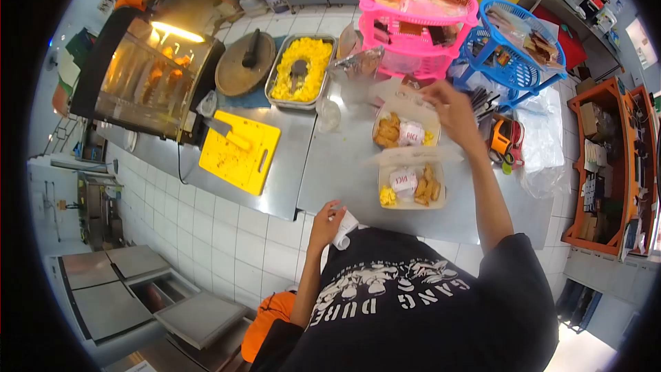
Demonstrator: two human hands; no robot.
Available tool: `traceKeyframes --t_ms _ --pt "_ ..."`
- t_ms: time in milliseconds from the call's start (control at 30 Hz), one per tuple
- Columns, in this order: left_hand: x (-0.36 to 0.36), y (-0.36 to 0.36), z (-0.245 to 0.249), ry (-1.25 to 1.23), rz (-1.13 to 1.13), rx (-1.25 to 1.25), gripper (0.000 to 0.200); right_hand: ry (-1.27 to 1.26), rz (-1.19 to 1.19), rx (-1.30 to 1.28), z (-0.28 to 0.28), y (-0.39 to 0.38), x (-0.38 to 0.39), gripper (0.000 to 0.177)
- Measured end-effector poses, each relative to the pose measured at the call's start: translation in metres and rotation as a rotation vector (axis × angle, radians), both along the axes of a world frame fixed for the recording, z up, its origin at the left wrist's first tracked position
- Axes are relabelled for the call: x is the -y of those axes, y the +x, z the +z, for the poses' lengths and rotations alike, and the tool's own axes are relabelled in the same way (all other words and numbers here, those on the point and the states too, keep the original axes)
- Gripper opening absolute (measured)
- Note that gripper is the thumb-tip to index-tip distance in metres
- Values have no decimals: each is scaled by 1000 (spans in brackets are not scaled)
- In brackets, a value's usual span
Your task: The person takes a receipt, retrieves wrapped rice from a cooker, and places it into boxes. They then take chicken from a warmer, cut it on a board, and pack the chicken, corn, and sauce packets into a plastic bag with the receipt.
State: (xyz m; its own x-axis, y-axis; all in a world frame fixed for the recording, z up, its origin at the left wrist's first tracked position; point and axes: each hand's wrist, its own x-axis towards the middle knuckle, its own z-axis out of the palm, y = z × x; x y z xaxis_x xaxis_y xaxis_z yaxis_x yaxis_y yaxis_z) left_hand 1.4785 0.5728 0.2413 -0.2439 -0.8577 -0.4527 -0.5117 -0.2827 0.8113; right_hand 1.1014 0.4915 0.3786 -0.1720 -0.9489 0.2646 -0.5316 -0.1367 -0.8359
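Note:
My left hand (326, 226) is closed round a rolled white paper (345, 231) at the table's front edge. Beyond the far food box (438, 125), my right hand (449, 105) has its fingers bent together by the raised lid; what they pinch, if anything, I cannot make out. That box holds fried chicken (387, 131) and a white wrapped packet (412, 133) with red print. Nearer to me, a second open food box (441, 196) contains fried chicken pieces (428, 186), a printed wrapped packet (403, 180) and some yellow food (387, 196).
Behind the boxes stand a pink tiered basket (417, 63) and a blue one (513, 81). Leftward are a tray of yellow food (301, 69), a yellow cutting board (234, 169) with a knife (219, 126), a round chopping block (237, 69) and a lit display warmer (131, 107).

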Motion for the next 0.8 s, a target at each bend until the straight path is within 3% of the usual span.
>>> traceKeyframes --t_ms 67,167,267,367,467,500,600,700,800 --pt "-4 2 4 61 18 -17 44 -65 -46 159 19 7 -28 4" --pt "0 -8 -14 -11 -50 -101 46 153 -15 358 34 12 -81 5" --pt "17 -29 -19 -24 -170 -152 48 501 51 381 22 35 -118 3" --pt "45 -55 -26 -13 -341 -99 51 653 44 225 -33 51 -138 3" --pt "62 -74 -44 -20 -502 4 52 529 -119 84 -65 72 -144 5" --pt "66 -78 -50 -31 -552 38 52 514 -140 164 -70 79 -143 7" --pt "68 -82 -72 -86 -578 36 46 411 -168 -116 -71 102 -126 9" --pt "69 -74 -65 -78 -566 8 37 251 -283 -145 -95 123 -101 13" --pt "64 -65 -49 -162 -570 104 33 95 -225 -299 -60 143 -91 17"
